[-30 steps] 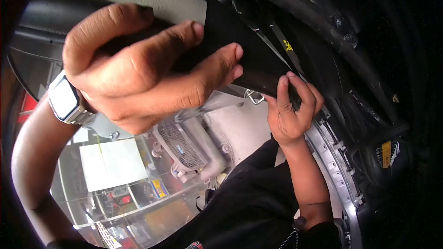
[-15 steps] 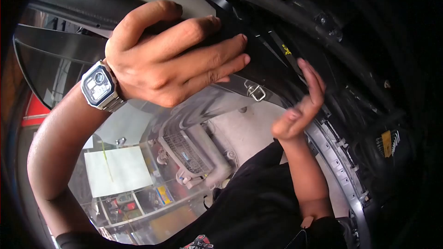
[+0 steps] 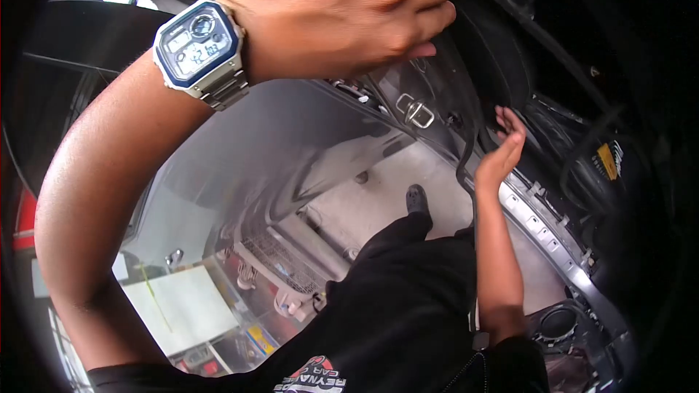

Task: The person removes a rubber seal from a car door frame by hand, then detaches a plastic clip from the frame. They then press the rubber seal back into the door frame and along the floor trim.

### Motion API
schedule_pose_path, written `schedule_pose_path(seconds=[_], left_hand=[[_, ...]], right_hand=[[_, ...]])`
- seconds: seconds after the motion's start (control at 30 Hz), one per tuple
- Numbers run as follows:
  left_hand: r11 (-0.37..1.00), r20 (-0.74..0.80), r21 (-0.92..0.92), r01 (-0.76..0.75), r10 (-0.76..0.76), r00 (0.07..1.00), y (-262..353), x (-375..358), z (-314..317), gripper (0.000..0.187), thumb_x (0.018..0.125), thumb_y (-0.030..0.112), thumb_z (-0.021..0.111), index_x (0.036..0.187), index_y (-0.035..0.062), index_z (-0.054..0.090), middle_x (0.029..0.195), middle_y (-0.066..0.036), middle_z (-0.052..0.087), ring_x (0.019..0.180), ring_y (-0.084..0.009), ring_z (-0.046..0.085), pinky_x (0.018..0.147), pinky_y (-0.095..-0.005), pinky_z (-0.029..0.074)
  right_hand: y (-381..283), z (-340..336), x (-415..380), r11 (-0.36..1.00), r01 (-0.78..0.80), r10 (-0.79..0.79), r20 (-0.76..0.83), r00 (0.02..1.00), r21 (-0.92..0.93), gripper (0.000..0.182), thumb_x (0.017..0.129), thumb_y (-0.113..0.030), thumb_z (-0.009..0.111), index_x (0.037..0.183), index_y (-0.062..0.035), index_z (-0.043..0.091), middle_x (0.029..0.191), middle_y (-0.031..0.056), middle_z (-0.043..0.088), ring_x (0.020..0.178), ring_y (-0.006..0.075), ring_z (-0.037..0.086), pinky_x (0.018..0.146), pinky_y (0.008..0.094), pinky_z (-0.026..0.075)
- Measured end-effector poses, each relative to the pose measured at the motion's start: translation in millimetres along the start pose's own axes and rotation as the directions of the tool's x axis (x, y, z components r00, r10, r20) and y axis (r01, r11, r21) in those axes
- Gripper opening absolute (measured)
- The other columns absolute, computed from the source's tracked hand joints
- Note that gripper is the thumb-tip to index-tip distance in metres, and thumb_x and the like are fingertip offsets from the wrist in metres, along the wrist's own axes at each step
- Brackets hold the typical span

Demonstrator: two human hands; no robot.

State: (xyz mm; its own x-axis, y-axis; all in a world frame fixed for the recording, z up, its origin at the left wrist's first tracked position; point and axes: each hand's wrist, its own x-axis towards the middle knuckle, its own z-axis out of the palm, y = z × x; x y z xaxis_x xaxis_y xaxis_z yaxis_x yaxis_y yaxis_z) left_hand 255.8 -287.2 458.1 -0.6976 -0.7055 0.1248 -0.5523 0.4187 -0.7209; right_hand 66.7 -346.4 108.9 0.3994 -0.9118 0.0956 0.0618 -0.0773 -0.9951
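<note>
Head view: above the metal latch (image 3: 416, 112), the left hand (image 3: 335, 16) curls narrow; cannot tell if it grips anything. Right of the latch, the right hand (image 3: 501, 158) is loosely spread, empty, beside the dark strip (image 3: 471, 148). Sideways tugging could snag that strip.

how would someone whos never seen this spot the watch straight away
Start with the big bare left forearm curving up the left side of the view, and follow it toward the left hand at the top. Around that wrist sits the watch, on a silver link band. Its angular, blue-rimmed digital face sets it apart from the plain metal loops to its right.
</note>
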Motion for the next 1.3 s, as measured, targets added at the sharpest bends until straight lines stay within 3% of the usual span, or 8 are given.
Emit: schedule_pose_path(seconds=[0.13, 0.2, 0.27, 0.87, 0.97, 1.13, 1.17, 1.3], left_hand=[[0.998, 0.05, -0.061, 0.03, -0.027, 0.998, 3.6, -3.0, 1.5, 0.031, 0.064, 0.035, 0.078, 0.083, 0.0112, 0.072, 0.075, 0.004, 0.058, 0.087, -0.0158, 0.058, 0.083, -0.0358, 0.047], [1.0, 0.106, -0.019, -0.01, 0.012, 0.994, 1.0, -2.7, -1.5, 0.028, 0.069, 0.036, 0.078, 0.081, 0.0114, 0.072, 0.073, 0.004, 0.06, 0.088, -0.0163, 0.058, 0.084, -0.0356, 0.046], [0.992, 0.154, 0.088, -0.092, 0.077, 0.985, -2.5, -1.0, -6.9, 0.028, 0.076, 0.039, 0.077, 0.08, 0.0119, 0.072, 0.073, 0.004, 0.062, 0.089, -0.0168, 0.058, 0.086, -0.0357, 0.044], [0.997, 0.213, -0.024, -0.07, 0.074, 0.974, -0.6, -6.2, -9.8, 0.032, 0.082, 0.046, 0.07, 0.07, 0.0164, 0.074, 0.076, 0.001, 0.072, 0.092, -0.0185, 0.063, 0.086, -0.0386, 0.042], [0.997, 0.242, -0.009, -0.079, 0.079, 0.967, 0.2, -5.3, -14.7, 0.033, 0.081, 0.047, 0.071, 0.07, 0.016, 0.074, 0.077, 0.001, 0.072, 0.093, -0.0186, 0.063, 0.086, -0.0388, 0.042], [0.993, 0.36, 0.068, -0.092, 0.062, 0.931, 3.0, 0.0, -32.3, 0.032, 0.082, 0.048, 0.072, 0.076, 0.0166, 0.074, 0.08, 0.002, 0.072, 0.095, -0.0184, 0.063, 0.087, -0.0387, 0.042], [0.994, 0.323, 0.054, -0.099, 0.077, 0.943, 3.4, -1.4, -32.1, 0.031, 0.082, 0.047, 0.072, 0.078, 0.0167, 0.074, 0.081, 0.002, 0.072, 0.095, -0.0184, 0.063, 0.087, -0.0388, 0.042], [0.993, 0.296, 0.044, -0.114, 0.096, 0.95, 19.1, 4.5, -22.7, 0.027, 0.083, 0.044, 0.073, 0.078, 0.0175, 0.073, 0.08, 0.003, 0.071, 0.094, -0.0178, 0.063, 0.086, -0.0381, 0.042]], right_hand=[[-11.5, 33.5, 6.4, 0.997, 0.027, -0.014, -0.177, 0.984, 0.071, 0.064, 0.112, -0.048, 0.021, 0.123, -0.0044, 0.066, 0.123, 0.0131, 0.071, 0.115, 0.0242, 0.063, 0.104, 0.0386, 0.04], [-23.1, 69.4, 32.5, 0.909, 0.292, -0.353, -0.176, 0.919, -0.298, 0.064, 0.112, -0.035, 0.024, 0.094, -0.0037, 0.077, 0.103, 0.0106, 0.074, 0.095, 0.028, 0.064, 0.09, 0.0384, 0.048], [-19.6, 71.7, 29.2, 0.965, 0.228, -0.254, -0.253, 0.933, -0.129, 0.063, 0.111, -0.033, 0.026, 0.09, -0.004, 0.078, 0.093, 0.0107, 0.074, 0.086, 0.0293, 0.061, 0.08, 0.0399, 0.05], [86.4, 27.7, -17.3, 0.934, 0.219, -0.21, 0.064, 0.976, -0.283, 0.063, 0.111, -0.048, 0.021, 0.141, -0.0075, 0.058, 0.134, 0.0218, 0.062, 0.124, 0.0417, 0.057, 0.107, 0.0454, 0.04], [71.0, 34.9, -27.8, 0.874, 0.369, -0.369, 0.06, 0.927, -0.315, 0.066, 0.11, -0.054, 0.02, 0.15, -0.0108, 0.05, 0.142, 0.0216, 0.058, 0.131, 0.0419, 0.052, 0.111, 0.0464, 0.037], [81.7, 36.7, -41.7, 0.881, 0.141, -0.108, 0.098, 0.989, -0.452, 0.064, 0.106, -0.044, 0.049, 0.16, -0.0138, 0.032, 0.155, 0.0231, 0.044, 0.14, 0.0434, 0.044, 0.115, 0.052, 0.033], [78.4, 39.3, -42.9, 0.892, 0.213, -0.199, 0.079, 0.977, -0.398, 0.068, 0.1, -0.026, 0.064, 0.159, -0.0126, 0.033, 0.154, 0.0232, 0.043, 0.139, 0.044, 0.043, 0.115, 0.0515, 0.034], [63.3, 31.5, -64.6, 0.858, 0.313, -0.366, -0.057, 0.929, -0.407, 0.059, 0.094, -0.012, 0.071, 0.148, -0.0078, 0.047, 0.136, 0.0214, 0.054, 0.128, 0.0424, 0.052, 0.108, 0.0475, 0.043]])
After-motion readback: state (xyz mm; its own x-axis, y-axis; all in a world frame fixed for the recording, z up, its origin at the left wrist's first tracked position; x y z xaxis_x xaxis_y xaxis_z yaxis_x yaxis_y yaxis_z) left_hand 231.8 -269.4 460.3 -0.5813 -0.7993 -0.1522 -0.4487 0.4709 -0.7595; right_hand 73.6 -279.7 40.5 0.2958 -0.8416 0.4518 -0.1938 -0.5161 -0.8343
